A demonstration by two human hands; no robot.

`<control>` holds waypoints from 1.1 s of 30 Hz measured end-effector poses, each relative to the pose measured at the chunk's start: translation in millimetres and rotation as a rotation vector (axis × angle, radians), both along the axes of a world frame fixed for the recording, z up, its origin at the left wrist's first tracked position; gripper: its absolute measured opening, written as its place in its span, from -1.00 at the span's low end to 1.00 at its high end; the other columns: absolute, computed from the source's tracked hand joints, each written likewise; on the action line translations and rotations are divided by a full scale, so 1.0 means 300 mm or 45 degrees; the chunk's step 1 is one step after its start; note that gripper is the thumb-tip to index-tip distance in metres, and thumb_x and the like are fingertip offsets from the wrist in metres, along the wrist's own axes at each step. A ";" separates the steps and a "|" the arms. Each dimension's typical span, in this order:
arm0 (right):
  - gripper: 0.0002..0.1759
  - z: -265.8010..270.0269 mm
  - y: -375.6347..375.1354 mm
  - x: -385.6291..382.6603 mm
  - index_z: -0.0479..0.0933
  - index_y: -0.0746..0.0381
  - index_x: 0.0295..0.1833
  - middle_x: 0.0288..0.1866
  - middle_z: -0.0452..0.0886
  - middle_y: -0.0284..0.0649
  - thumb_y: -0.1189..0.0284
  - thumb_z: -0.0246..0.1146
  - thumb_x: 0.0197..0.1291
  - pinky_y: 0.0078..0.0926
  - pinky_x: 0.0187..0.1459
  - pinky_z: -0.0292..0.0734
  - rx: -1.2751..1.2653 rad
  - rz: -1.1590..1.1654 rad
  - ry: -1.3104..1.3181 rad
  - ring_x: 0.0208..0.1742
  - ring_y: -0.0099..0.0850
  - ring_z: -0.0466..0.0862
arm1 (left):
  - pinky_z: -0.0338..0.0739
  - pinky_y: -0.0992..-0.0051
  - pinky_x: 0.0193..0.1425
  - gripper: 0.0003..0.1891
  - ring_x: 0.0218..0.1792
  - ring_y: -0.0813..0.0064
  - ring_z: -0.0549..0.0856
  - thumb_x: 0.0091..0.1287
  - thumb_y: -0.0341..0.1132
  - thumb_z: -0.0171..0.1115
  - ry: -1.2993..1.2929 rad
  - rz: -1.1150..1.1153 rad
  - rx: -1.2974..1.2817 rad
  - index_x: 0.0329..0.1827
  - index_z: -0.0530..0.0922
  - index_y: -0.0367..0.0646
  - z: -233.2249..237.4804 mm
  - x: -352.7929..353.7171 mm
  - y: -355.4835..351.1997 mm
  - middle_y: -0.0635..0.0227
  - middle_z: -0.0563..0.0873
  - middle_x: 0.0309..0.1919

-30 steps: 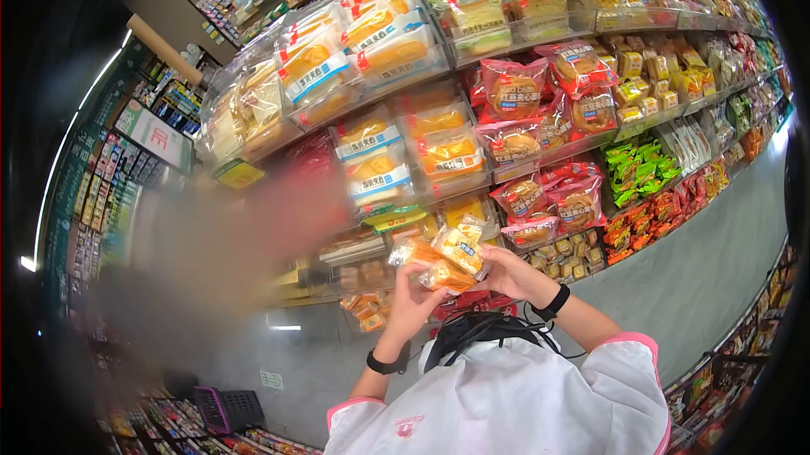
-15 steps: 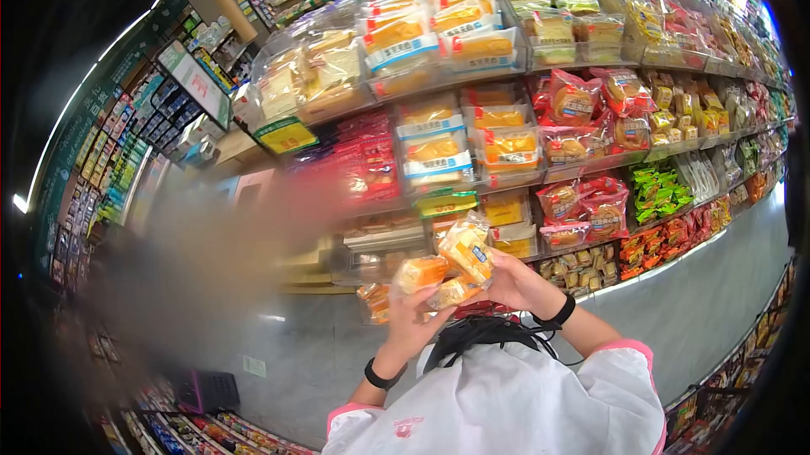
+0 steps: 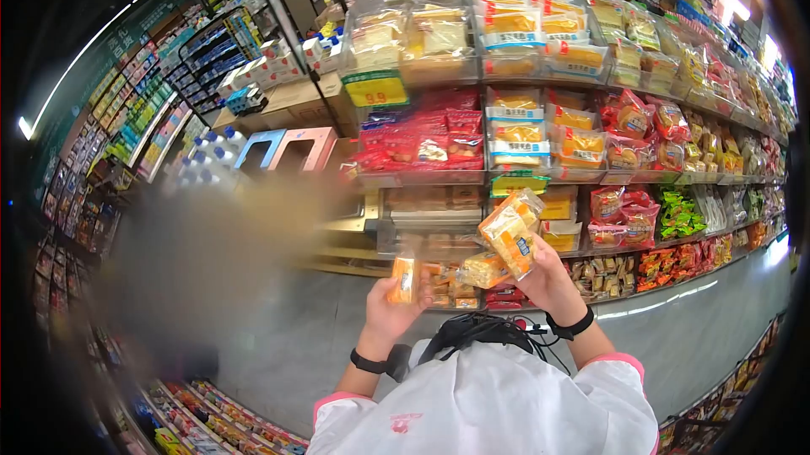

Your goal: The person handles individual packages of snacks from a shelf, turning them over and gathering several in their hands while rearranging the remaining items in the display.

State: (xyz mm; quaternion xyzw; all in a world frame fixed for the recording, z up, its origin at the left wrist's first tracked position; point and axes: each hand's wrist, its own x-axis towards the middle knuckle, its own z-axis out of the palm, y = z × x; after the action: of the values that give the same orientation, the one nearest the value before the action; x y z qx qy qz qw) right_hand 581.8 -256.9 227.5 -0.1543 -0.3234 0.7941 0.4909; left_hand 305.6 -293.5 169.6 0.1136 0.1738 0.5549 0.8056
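My left hand (image 3: 391,310) is closed around one small plastic-wrapped bread (image 3: 404,279), held upright in front of the low shelf. To its right, my right hand (image 3: 547,276) grips a larger-looking wrapped bread (image 3: 511,234) with a blue label, tilted, its fingers partly hidden behind it. A second wrapped bread (image 3: 483,271) hangs against its lower left side, apparently in the same hand. Behind and between the hands, more small wrapped breads (image 3: 456,288) lie on the bottom shelf.
Tiered shelves hold bagged toast (image 3: 439,37), red packets (image 3: 422,147) under a yellow price sign (image 3: 376,91), and red-bagged buns (image 3: 629,113). Pink and blue boxes (image 3: 305,150) and white bottles (image 3: 211,151) stand left. A grey blur (image 3: 211,286) covers the left foreground.
My hands have moved apart: the left one carries a single bread away from the two on the right. The shelves have shifted rightward in view.
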 end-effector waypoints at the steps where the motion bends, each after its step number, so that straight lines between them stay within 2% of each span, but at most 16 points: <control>1: -0.39 -0.001 -0.008 -0.031 0.27 0.29 0.36 0.31 0.44 -0.15 0.22 0.19 0.29 -0.21 0.30 0.43 0.008 0.013 -0.022 0.33 -0.33 0.48 | 0.58 0.23 0.02 -0.49 -0.10 0.16 0.62 0.28 -0.12 0.05 -0.023 -0.001 -0.030 0.24 0.39 -0.22 0.013 -0.021 -0.008 0.10 0.56 0.04; 2: -0.40 -0.003 -0.016 -0.061 0.29 0.29 0.34 0.30 0.44 -0.16 0.23 0.19 0.28 -0.22 0.30 0.44 0.015 0.025 -0.044 0.32 -0.33 0.48 | 0.56 0.24 0.05 -0.48 -0.08 0.17 0.61 0.29 -0.10 0.04 -0.023 -0.011 -0.076 0.24 0.39 -0.23 0.022 -0.040 -0.017 0.09 0.56 0.05; 4: -0.29 -0.028 -0.028 -0.123 0.19 0.29 0.41 0.34 0.42 -0.13 0.17 0.21 0.26 -0.15 0.29 0.46 0.034 0.028 -0.095 0.34 -0.29 0.47 | 0.52 0.25 0.11 -0.46 -0.06 0.19 0.60 0.30 -0.07 0.01 -0.020 -0.035 -0.171 0.25 0.40 -0.27 0.030 -0.075 -0.036 0.08 0.56 0.07; 5: -0.23 -0.036 -0.036 -0.152 0.15 0.30 0.44 0.35 0.41 -0.12 0.15 0.22 0.25 -0.11 0.28 0.48 0.042 0.026 -0.119 0.35 -0.27 0.47 | 0.50 0.22 0.12 -0.47 -0.05 0.19 0.59 0.31 -0.06 0.02 -0.135 -0.091 -0.156 0.22 0.43 -0.26 0.015 -0.094 -0.044 0.09 0.58 0.08; 7: -0.30 -0.034 -0.055 -0.206 0.23 0.29 0.38 0.32 0.44 -0.14 0.14 0.23 0.24 -0.17 0.29 0.45 0.054 0.041 -0.150 0.33 -0.31 0.49 | 0.45 0.17 0.14 -0.49 -0.03 0.20 0.59 0.32 -0.04 0.04 -0.364 -0.203 -0.126 0.18 0.49 -0.25 -0.043 -0.135 -0.051 0.09 0.60 0.11; 9: -0.33 -0.037 -0.072 -0.250 0.27 0.28 0.34 0.30 0.45 -0.14 0.15 0.24 0.24 -0.20 0.29 0.44 0.060 0.059 -0.190 0.31 -0.34 0.50 | 0.47 0.22 0.18 -0.51 0.05 0.23 0.58 0.40 -0.09 0.03 -0.266 -0.223 -0.131 0.28 0.40 -0.21 -0.100 -0.177 -0.068 0.15 0.56 0.17; 10: -0.53 -0.047 -0.072 -0.261 0.40 0.29 0.21 0.32 0.13 -0.43 0.26 0.22 0.28 -0.22 0.31 0.37 0.031 0.162 -0.116 0.43 -0.41 0.29 | 0.48 0.24 0.20 -0.52 0.09 0.24 0.57 0.45 -0.12 0.03 -0.216 -0.231 -0.131 0.33 0.35 -0.20 -0.112 -0.193 -0.077 0.18 0.53 0.20; 13: -0.51 -0.069 -0.085 -0.304 0.41 0.30 0.22 0.36 0.10 -0.40 0.29 0.24 0.26 -0.26 0.35 0.31 0.079 0.188 -0.173 0.46 -0.42 0.24 | 0.48 0.21 0.22 -0.58 0.17 0.27 0.56 0.52 -0.17 -0.01 0.289 -0.158 -0.184 0.35 0.34 -0.13 -0.085 -0.194 -0.111 0.25 0.53 0.22; 14: -0.51 -0.061 -0.090 -0.321 0.41 0.31 0.23 0.38 0.09 -0.39 0.30 0.24 0.25 -0.28 0.36 0.29 0.108 0.181 -0.187 0.47 -0.41 0.22 | 0.47 0.21 0.29 -0.59 0.25 0.28 0.52 0.56 -0.19 -0.08 0.245 -0.225 0.020 0.39 0.28 -0.13 -0.106 -0.218 -0.116 0.26 0.51 0.24; 17: -0.48 -0.041 -0.105 -0.366 0.40 0.33 0.25 0.42 0.05 -0.36 0.33 0.26 0.23 -0.32 0.40 0.21 0.188 0.175 -0.230 0.50 -0.41 0.17 | 0.44 0.17 0.37 -0.53 0.33 0.24 0.46 0.52 -0.29 -0.01 0.262 -0.143 0.017 0.44 0.18 -0.15 -0.004 -0.215 -0.156 0.25 0.46 0.29; 20: -0.47 -0.040 -0.107 -0.394 0.40 0.34 0.26 0.45 0.03 -0.33 0.35 0.27 0.22 -0.35 0.43 0.16 0.235 0.204 -0.242 0.51 -0.41 0.16 | 0.34 0.03 0.44 -0.39 0.40 0.19 0.38 0.42 -0.41 0.14 0.420 -0.157 0.162 0.49 0.12 -0.12 0.002 -0.239 -0.183 0.24 0.39 0.36; 23: -0.47 -0.032 -0.105 -0.425 0.39 0.35 0.26 0.45 0.04 -0.33 0.36 0.27 0.22 -0.35 0.44 0.13 0.237 0.233 -0.188 0.51 -0.41 0.14 | 0.38 0.05 0.42 -0.31 0.37 0.21 0.42 0.33 -0.54 0.21 0.539 -0.182 0.286 0.49 0.11 -0.11 -0.005 -0.252 -0.200 0.23 0.38 0.37; 26: -0.46 -0.034 -0.105 -0.446 0.37 0.33 0.28 0.45 0.04 -0.33 0.36 0.27 0.23 -0.35 0.45 0.12 0.236 0.245 -0.169 0.51 -0.40 0.14 | 0.47 0.11 0.37 -0.38 0.30 0.16 0.49 0.33 -0.62 0.16 0.491 -0.056 0.272 0.41 0.13 -0.14 0.002 -0.241 -0.215 0.09 0.36 0.32; 33: -0.47 -0.015 -0.111 -0.476 0.34 0.28 0.31 0.41 0.10 -0.31 0.36 0.24 0.27 -0.34 0.44 0.14 0.167 0.253 -0.140 0.50 -0.40 0.17 | 0.55 0.11 0.30 -0.34 0.30 0.17 0.47 0.28 -0.66 0.20 0.635 0.178 0.253 0.35 0.08 -0.09 0.021 -0.210 -0.211 0.13 0.35 0.28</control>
State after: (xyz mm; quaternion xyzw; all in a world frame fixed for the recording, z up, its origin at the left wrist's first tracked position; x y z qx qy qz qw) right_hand 438.9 -290.1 222.9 -0.1324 -0.4147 0.8064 0.4003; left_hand 242.6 -356.8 175.9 0.3130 0.3188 0.5783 0.6826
